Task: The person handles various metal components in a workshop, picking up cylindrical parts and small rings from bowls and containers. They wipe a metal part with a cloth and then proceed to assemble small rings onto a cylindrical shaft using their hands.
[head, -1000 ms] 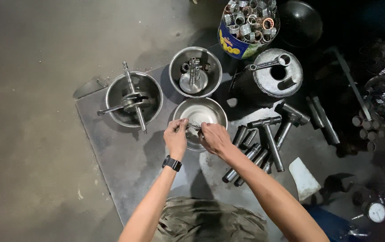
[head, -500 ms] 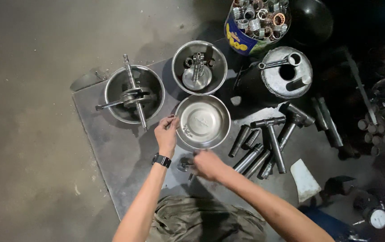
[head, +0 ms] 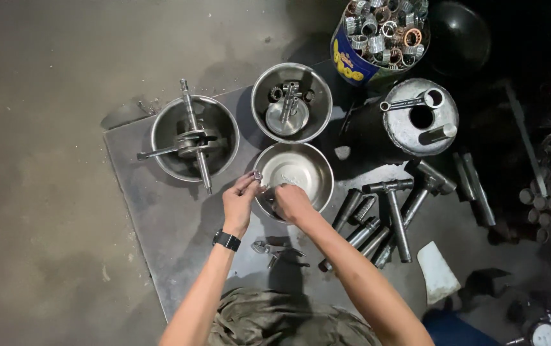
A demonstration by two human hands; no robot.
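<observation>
**bench_lurker:** ok so what's on the mat, going from the left?

**me:** Furthest left is a steel bowl (head: 193, 138) with a crankshaft-looking part (head: 192, 142) lying across it, shaft ends poking over the rim. It all sits on a dark metal sheet (head: 153, 218) on the concrete floor.

**bench_lurker:** and your hands?

**me:** My left hand (head: 240, 204), the one with the black watch (head: 226, 240), is up at the near-left rim of the middle bowl (head: 294, 178). Thumb and fingertips are pinched shut on a small ring-shaped part (head: 257, 174), held right above the rim. My right hand (head: 291, 204) is just beside it, curled down over the near edge of that same bowl. Fingers are folded under, so I can't tell if it's gripping anything.

**bench_lurker:** what's near your wrists?

**me:** A small metal tool (head: 275, 250) lies on the sheet between my forearms.

**bench_lurker:** and further right?

**me:** Another bowl (head: 291, 101) with small parts behind the middle one, then a tin of bearings (head: 381, 35), a round grey can (head: 419, 115) with a wrench across its top, and a row of hammers and steel cylinders (head: 384, 218).
</observation>
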